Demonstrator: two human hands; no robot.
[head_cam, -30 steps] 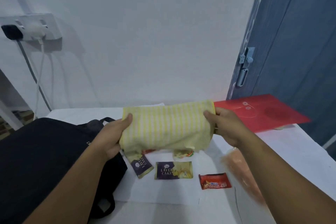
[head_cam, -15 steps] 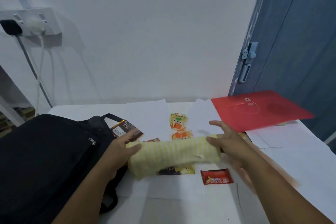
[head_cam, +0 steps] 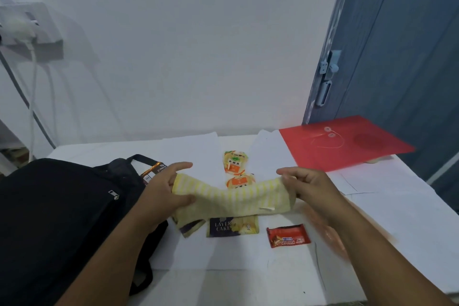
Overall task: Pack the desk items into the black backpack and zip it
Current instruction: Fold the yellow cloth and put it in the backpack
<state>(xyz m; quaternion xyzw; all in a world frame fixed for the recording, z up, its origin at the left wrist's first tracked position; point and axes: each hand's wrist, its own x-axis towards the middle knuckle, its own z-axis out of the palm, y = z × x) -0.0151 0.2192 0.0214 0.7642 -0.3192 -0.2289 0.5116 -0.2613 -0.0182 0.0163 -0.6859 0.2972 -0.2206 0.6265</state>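
A yellow-and-white striped cloth (head_cam: 236, 197), folded into a long band, hangs between my hands just above the desk. My left hand (head_cam: 164, 194) pinches its left end and my right hand (head_cam: 305, 186) pinches its right end. The black backpack (head_cam: 57, 218) lies on the desk's left side, right beside my left hand. Under and around the cloth lie snack packets: two orange ones (head_cam: 234, 161), a purple layer cake pack (head_cam: 232, 226), another purple pack (head_cam: 190, 227) partly hidden, and a red chocolate bar (head_cam: 288, 235). A dark wrapper (head_cam: 154, 171) pokes out by the backpack's handle.
A red string-tie envelope (head_cam: 342, 143) lies at the desk's back right, overhanging the edge near a blue door (head_cam: 397, 57). White paper sheets (head_cam: 188, 149) cover the desk. A wall socket with a charger and cables (head_cam: 22, 27) is at the left.
The cloth went from being held up flat to folded over and lowered toward the desk. It now sags in the middle, and the orange packets behind it have come into sight.
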